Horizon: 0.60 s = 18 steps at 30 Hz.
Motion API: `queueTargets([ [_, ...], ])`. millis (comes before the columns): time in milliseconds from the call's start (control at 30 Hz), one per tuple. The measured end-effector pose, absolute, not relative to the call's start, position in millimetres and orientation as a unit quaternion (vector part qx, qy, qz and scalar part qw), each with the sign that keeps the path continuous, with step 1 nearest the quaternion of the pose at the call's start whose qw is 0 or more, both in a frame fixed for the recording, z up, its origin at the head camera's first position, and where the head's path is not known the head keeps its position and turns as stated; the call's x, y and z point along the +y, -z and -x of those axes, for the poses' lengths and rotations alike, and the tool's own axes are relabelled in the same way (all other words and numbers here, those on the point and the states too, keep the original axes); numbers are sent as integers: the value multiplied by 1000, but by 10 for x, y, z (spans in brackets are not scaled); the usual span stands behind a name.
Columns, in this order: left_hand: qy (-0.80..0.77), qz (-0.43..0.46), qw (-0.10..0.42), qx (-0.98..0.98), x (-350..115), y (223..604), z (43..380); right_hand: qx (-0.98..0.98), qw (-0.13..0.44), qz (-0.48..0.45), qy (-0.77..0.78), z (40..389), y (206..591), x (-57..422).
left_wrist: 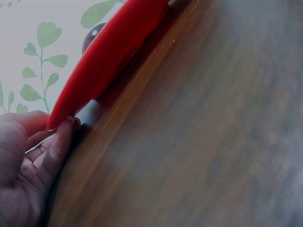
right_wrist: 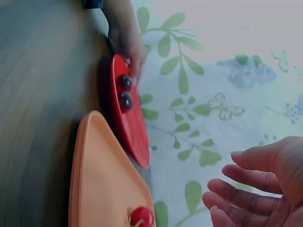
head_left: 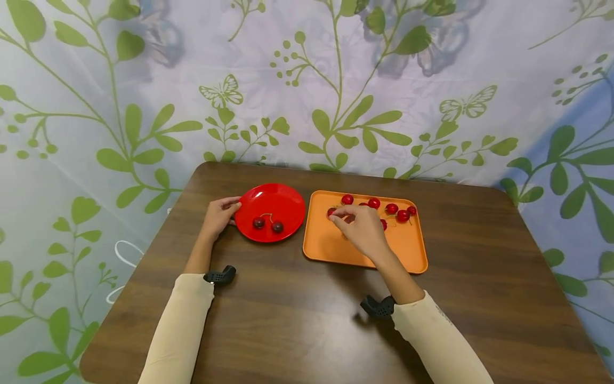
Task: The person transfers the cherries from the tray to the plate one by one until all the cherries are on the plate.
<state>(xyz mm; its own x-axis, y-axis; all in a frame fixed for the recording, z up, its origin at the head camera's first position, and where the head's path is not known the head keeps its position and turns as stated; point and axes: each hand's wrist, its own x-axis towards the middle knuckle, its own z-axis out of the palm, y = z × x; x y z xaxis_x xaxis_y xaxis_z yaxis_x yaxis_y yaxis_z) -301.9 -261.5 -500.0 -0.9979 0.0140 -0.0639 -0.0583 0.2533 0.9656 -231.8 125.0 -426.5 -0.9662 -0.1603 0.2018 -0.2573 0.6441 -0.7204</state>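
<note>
No word, label, brand or number can be read. A sleeve (head_left: 441,344) bears a small dark mark (head_left: 442,313), too small to tell whether it is lettering. White looped lines (head_left: 116,249) on the cloth (head_left: 268,64) beside the surface (head_left: 288,320) form no readable letters.

It looks like a home-style dining spot, though whether it is truly a home cannot be told: a wood-grain surface (head_left: 288,304) by a leaf-and-butterfly-printed curtain (head_left: 268,21), bearing a red plate (head_left: 271,200) and orange tray (head_left: 321,242).
</note>
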Motion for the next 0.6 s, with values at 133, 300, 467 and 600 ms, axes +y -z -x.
queueTargets([
  [133,-609,10,30,792,-2573,4995,3041,-906,66,-98,-407,2284,4275,1418],
  [300,-613,3,32,789,-2579,5061,3090,-907,72,-78,-407,2234,4298,1572],
  [467,-613,15,23,789,-2654,5257,3173,-911,72,-62,-401,2246,4370,1680],
  [600,-603,13,14,797,-2672,5325,3192,-916,77,-56,-391,2266,4440,1769],
])
